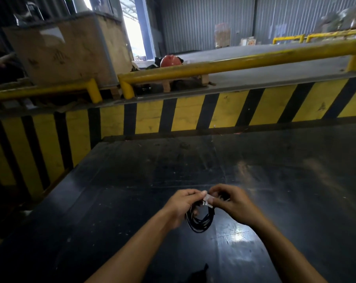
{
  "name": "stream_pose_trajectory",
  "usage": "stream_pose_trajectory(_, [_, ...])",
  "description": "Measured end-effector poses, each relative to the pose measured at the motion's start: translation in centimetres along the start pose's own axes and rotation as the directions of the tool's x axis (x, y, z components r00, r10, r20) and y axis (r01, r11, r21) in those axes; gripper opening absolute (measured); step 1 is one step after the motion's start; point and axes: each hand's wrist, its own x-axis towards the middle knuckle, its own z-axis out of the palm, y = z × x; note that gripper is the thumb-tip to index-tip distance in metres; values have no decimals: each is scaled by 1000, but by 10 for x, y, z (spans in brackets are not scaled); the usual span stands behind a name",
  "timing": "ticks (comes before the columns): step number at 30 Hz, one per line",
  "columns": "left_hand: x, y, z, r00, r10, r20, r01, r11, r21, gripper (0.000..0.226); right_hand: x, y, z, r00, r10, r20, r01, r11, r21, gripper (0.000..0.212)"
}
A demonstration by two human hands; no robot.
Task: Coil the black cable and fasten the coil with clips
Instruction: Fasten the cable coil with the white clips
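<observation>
1. Hands met above the near middle of a dark, scuffed surface (132, 180), both forearms reaching in from the bottom edge of the view.
2. Left hand (181, 207) was closed around the top left of the cable (199, 223), with the thumb pressing toward the clip.
3. Right hand (230, 203) was pinched shut on a small pale clip (208, 199) at the top of the coil, fingers curled over it.
4. Cable was wound in several black loops and hung below the two hands, just over the surface; whether the lowest loop touched the surface could not be told.
5. Clip sat against the coil's top strands; whether it was fully fastened could not be told.
6. Beyond the surface stood a yellow-and-black striped wall (193, 111), with a yellow rail (234, 63) above it and a red helmet (170, 60) behind the rail.
</observation>
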Motion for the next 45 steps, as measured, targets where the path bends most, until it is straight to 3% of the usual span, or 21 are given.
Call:
stream_pose_trajectory(4, [-3,11,-7,1000,-6,-20,6,1000,-18,20,7,-18,7,983,-146,-110,135,986,-102,2])
stream_pose_trajectory(8, [-5,23,-19,1000,-20,-23,19,998,-63,29,9,-29,16,960,-188,-208,183,982,-42,2])
stream_pose_trajectory(18, [-14,64,-48,999,23,50,-22,999,-25,25,13,-76,38,871,-293,-395,265,956,-125,23])
stream_pose_trajectory(24, [-15,67,-66,996,58,71,-57,998,-20,27,-2,-108,48,844,-319,-430,356,934,6,5])
stream_pose_trajectory(27, [-19,66,-68,979,13,203,-2,998,-58,22,-13,-121,52,901,-179,-394,307,906,292,11])
stream_pose_trajectory(30, [-21,68,-71,968,-4,250,18,998,-54,29,-21,-129,47,901,-39,-433,241,873,423,9])
stream_pose_trajectory(33, [-22,74,-74,975,-58,214,66,997,-28,38,-19,-127,33,860,8,-511,171,937,303,5])
stream_pose_trajectory(35, [-23,77,-71,976,-66,210,66,998,9,44,-15,-119,26,889,14,-457,25,997,78,19])
stream_pose_trajectory(37, [-23,79,-64,973,-52,223,44,998,40,51,-12,-112,26,941,73,-330,-91,995,-39,35])
stream_pose_trajectory(40, [-19,82,-55,962,-28,271,15,999,52,57,-11,-108,31,974,107,-197,-103,994,32,31])
stream_pose_trajectory(43, [-16,84,-47,957,39,288,-44,999,10,52,-12,-103,30,941,89,-327,-61,994,93,22])
stream_pose_trajectory(45, [-14,80,-46,939,147,312,-111,985,-130,42,-13,-101,26,906,91,-414,-60,994,88,19])
